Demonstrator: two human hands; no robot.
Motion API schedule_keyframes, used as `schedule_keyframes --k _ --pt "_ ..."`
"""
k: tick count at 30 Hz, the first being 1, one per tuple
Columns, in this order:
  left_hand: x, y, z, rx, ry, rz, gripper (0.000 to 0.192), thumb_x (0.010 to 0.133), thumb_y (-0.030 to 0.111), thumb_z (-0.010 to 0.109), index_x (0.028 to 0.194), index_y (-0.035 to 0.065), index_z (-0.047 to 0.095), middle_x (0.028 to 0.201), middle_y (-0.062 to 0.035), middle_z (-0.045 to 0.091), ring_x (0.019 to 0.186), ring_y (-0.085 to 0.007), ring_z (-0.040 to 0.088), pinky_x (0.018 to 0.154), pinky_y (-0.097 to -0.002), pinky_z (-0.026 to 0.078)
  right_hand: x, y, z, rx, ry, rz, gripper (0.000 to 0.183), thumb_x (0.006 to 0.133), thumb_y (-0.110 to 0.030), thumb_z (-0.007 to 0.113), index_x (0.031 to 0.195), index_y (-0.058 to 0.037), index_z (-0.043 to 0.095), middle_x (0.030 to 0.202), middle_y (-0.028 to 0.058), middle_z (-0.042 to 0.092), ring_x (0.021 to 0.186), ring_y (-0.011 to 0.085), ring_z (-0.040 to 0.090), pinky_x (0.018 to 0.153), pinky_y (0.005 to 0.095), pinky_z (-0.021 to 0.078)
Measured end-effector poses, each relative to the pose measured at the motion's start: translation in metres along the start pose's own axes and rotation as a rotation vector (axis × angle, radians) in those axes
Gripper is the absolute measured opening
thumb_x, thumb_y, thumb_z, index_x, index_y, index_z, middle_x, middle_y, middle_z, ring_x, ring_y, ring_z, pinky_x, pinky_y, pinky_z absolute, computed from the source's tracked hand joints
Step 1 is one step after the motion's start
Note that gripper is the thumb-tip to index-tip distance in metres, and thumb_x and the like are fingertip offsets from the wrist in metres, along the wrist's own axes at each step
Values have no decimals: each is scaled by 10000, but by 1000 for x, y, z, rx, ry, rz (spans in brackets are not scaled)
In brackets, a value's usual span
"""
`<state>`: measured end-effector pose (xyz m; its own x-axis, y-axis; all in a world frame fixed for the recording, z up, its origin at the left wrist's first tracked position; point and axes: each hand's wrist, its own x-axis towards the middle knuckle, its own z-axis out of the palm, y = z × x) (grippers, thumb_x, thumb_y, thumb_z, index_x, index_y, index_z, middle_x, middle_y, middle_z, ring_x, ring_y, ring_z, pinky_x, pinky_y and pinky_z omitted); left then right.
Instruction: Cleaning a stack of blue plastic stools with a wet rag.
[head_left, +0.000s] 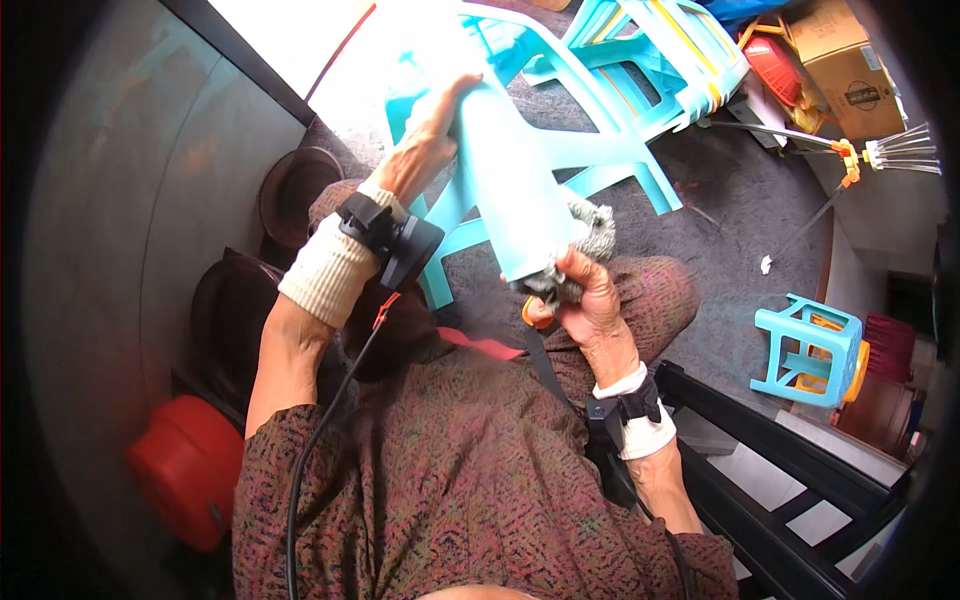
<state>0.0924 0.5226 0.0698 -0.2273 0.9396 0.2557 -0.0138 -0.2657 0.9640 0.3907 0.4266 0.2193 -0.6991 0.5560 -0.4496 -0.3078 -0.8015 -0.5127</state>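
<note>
A light-blue plastic chair is tilted in front of me, its broad panel washed out by glare near the top. My left hand grips the panel's left edge, thumb on its face. At the panel's lower end, my right hand holds a grey cloth wrapped around the edge; part of the cloth hangs behind the panel. Both wrists wear cream cuffs with black devices strapped on.
More light-blue plastic chairs lie at the upper right, near a cardboard box and a thin-legged metal stand. Small stools are at the right above a black metal frame. Brown pots and a red container stand left.
</note>
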Motion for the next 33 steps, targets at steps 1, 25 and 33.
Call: schedule_keyframes --k 1,25,33 --pt "11 44 37 -346 93 -381 537 696 -24 677 1194 67 495 1074 -149 580 946 -253 589 803 -348 502 -6 -7 -12 -18 23 30 496 773 -263 683 1150 11 512 937 195 626 693 220 593 588 314 474" --pt "12 101 55 -576 255 -742 522 653 325 793 1027 27 585 945 -103 586 891 -206 560 805 -329 482 78 -166 -131 -2519 560 -775 333 835 -438 509 1102 -275 625 1207 42 534 1159 285 393 886 494 361" --pt "15 84 46 -542 251 -719 556 691 359 748 1070 9 539 945 -130 591 872 -229 588 797 -354 505 112 -105 -49 -1859 220 -890 166 819 -295 514 895 -216 639 767 70 620 806 284 610 727 454 465"
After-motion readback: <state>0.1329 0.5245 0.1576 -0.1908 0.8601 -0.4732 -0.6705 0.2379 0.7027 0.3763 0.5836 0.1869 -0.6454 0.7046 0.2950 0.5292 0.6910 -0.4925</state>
